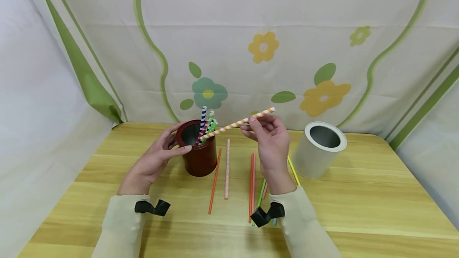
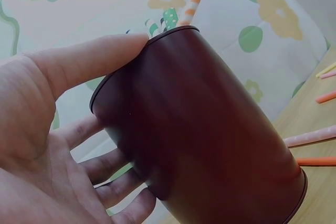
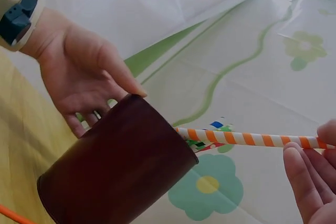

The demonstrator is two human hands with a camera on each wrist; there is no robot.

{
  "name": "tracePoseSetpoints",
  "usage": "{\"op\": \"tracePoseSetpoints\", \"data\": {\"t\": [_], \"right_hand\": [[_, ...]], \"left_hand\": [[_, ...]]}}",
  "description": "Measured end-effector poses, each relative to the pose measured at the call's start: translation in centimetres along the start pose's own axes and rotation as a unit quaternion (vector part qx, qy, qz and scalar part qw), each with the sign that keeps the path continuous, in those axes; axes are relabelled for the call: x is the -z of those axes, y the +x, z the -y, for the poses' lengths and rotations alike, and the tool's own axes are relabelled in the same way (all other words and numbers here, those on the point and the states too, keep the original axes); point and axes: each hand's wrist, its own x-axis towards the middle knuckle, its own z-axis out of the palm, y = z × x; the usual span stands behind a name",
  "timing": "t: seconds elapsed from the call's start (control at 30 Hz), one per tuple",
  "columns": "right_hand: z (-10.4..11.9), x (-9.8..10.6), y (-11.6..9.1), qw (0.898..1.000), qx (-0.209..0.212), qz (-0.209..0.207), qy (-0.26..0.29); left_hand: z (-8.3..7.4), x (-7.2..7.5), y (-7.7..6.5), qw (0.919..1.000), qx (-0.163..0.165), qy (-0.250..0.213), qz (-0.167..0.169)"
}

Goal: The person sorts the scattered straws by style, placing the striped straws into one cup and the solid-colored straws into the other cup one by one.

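My left hand [image 1: 156, 158] holds a dark red canister [image 1: 201, 161] at its left side, thumb on the rim and the other fingers against the wall. Inside the canister stand several patterned paper straws [image 1: 211, 120], among them a navy-striped one [image 1: 203, 115] and green ones. Between thumb and fingers my right hand [image 1: 269, 142] pinches an orange-and-white striped paper straw [image 1: 242, 122]. That straw slants down to the left, its lower end at the canister's mouth. In the right wrist view the same straw [image 3: 252, 139] reaches the rim of the canister [image 3: 121, 166].
On the wooden table [image 1: 380, 194] lie an orange straw [image 1: 215, 182], a pale pink dotted straw [image 1: 227, 170] and several more straws [image 1: 252, 188], partly under my right forearm. A white canister [image 1: 317, 152] stands at the right. Behind hangs a flowered cloth [image 1: 222, 51].
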Motion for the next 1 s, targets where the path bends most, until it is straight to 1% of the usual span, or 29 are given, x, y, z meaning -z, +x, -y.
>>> {"op": "tracePoseSetpoints", "data": {"t": [0.2,0.33,0.47,0.63,0.77,0.9,1.0], "right_hand": [[-0.2,-0.7,0.7,0.998,-0.016,0.044,-0.033],[-0.7,-1.6,0.9,0.996,-0.033,0.064,-0.045],[-1.2,-2.5,0.6,0.993,-0.044,0.078,-0.073],[-2.2,-3.6,0.0,0.985,-0.052,0.107,-0.121],[-3.0,-4.1,-0.5,0.976,-0.061,0.127,-0.163],[-3.7,-4.3,-0.9,0.969,-0.076,0.134,-0.194],[-4.1,-4.3,-1.1,0.964,-0.078,0.131,-0.22]], "left_hand": [[0.2,-0.2,0.3,1.0,-0.002,-0.008,-0.002],[0.2,0.0,0.1,1.0,0.001,-0.008,-0.005],[0.1,0.3,-0.2,1.0,0.002,-0.004,-0.005],[0.2,0.4,-0.4,1.0,0.0,-0.005,-0.006],[0.1,0.4,-0.4,1.0,-0.001,-0.004,-0.008],[0.0,0.4,-0.4,1.0,0.001,-0.001,-0.006],[0.0,0.3,-0.3,1.0,0.001,0.0,-0.004]]}}
